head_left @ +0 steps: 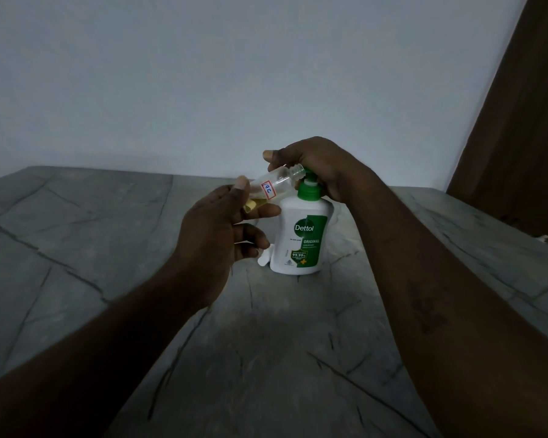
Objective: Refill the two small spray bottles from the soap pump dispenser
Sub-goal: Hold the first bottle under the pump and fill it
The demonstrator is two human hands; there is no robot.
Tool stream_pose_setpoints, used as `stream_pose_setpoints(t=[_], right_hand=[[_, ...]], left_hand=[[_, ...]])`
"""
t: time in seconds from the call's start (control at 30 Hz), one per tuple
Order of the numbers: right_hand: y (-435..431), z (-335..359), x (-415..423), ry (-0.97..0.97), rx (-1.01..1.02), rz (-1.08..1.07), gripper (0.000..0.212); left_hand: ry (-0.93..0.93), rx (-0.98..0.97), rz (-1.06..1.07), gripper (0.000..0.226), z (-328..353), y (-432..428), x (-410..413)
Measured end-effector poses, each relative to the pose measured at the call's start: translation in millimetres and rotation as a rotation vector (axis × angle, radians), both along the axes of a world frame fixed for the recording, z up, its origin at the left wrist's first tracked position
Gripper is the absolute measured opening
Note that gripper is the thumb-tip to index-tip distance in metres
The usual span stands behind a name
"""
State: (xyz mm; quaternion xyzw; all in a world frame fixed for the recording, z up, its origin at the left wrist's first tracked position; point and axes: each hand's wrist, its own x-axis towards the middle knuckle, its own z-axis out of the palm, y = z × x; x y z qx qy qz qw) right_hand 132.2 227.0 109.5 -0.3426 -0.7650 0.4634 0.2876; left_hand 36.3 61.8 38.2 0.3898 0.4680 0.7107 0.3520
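Soap pump dispenser [302, 235], white with a green pump, upright at the middle of the grey veined table [108, 248]. Right hand [323, 165] curled over its pump head. Left hand [215, 229] pinches small spray bottle [276, 184], uncapped, tilted, neck at the spout, yellow liquid inside. Small white piece [264, 257] left of the dispenser's base.

Right grip [317, 165] covers the pump head of the soap pump dispenser [302, 235], so the head is mostly hidden; fine print under the label's large words is too small to read. Left grip [222, 226] hides the base end of the small spray bottle [276, 183] and most of a white object [264, 256] by the dispenser's foot, which cannot be identified. Both forearms run off the bottom edge, the bench [108, 232] is cut at left and bottom, the brown panel [519, 121] by the right edge, and a white scrap [543, 238] near it is too small to tell.
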Motion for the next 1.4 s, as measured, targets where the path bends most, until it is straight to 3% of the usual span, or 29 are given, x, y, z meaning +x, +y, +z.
stream_pose_setpoints(t=[0.2, 0.37, 0.53, 0.93, 1.07, 1.2, 1.4], right_hand=[[-4.6, 12.7, 3.6, 0.056, 0.203, -0.040, 0.041], [-4.8, 10.2, 4.1, -0.017, 0.086, -0.037, 0.028], [-1.0, 2.3, 1.9, -0.044, 0.009, -0.028, 0.036], [-3.5, 10.8, 4.1, -0.007, 0.229, -0.084, 0.040], [-4.7, 10.2, 4.1, -0.035, 0.120, -0.076, 0.035], [-4.1, 5.1, 2.1, -0.053, 0.045, -0.077, 0.031], [-5.3, 3.1, 1.1, -0.062, 0.035, -0.073, 0.032]], left_hand=[[-0.009, 0.025, -0.062, 0.036, 0.6, -2.5, -0.1], [0.005, 0.028, -0.069, 0.034, 0.8, -3.5, 0.2], [0.002, 0.007, -0.035, 0.034, 0.8, -3.5, -1.4], [-0.003, 0.018, -0.071, 0.036, 0.9, -1.8, -3.3], [-0.011, 0.031, -0.088, 0.049, 1.7, -2.9, -3.3], [-0.006, 0.003, -0.055, 0.030, 1.8, -2.3, -5.3], [0.016, -0.017, -0.035, 0.029, 0.8, -2.6, -5.3]])
